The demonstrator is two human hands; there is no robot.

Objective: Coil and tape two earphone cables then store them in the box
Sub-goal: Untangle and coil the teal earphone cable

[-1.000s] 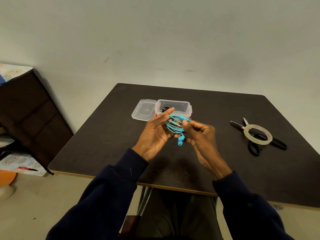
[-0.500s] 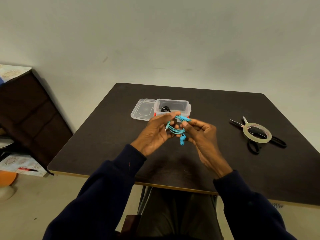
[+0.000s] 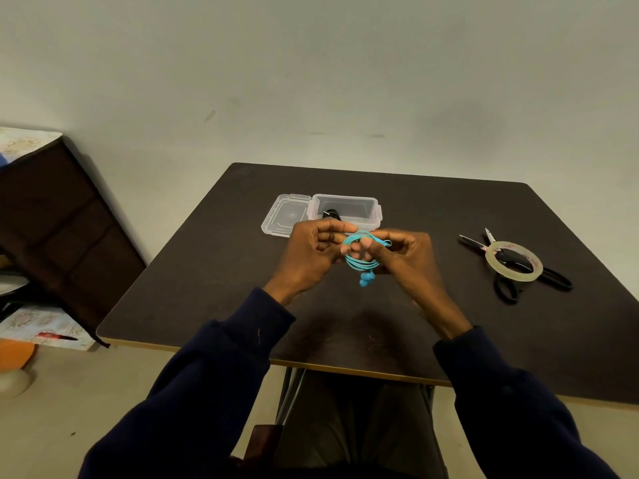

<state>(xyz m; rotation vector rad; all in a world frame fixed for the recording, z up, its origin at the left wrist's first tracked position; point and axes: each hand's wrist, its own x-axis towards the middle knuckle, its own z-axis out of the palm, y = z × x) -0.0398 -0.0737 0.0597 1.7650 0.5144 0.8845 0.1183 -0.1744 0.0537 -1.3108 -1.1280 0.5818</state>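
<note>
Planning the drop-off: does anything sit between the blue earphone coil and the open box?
Nothing visible does. The left hand and right hand hold the blue earphone coil just in front of the box, whose lid lies open at its left. A dark item already lies inside at the left, with bare floor beside it.

Home rm: cabinet [image 3: 52,219], patterned cloth [image 3: 20,143].

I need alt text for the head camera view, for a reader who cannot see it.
The left hand and right hand hold a coiled blue earphone cable between them above a dark table. Behind stands an open clear box with a dark item inside, its lid beside it; to the right, a tape roll lies on black scissors.
</note>
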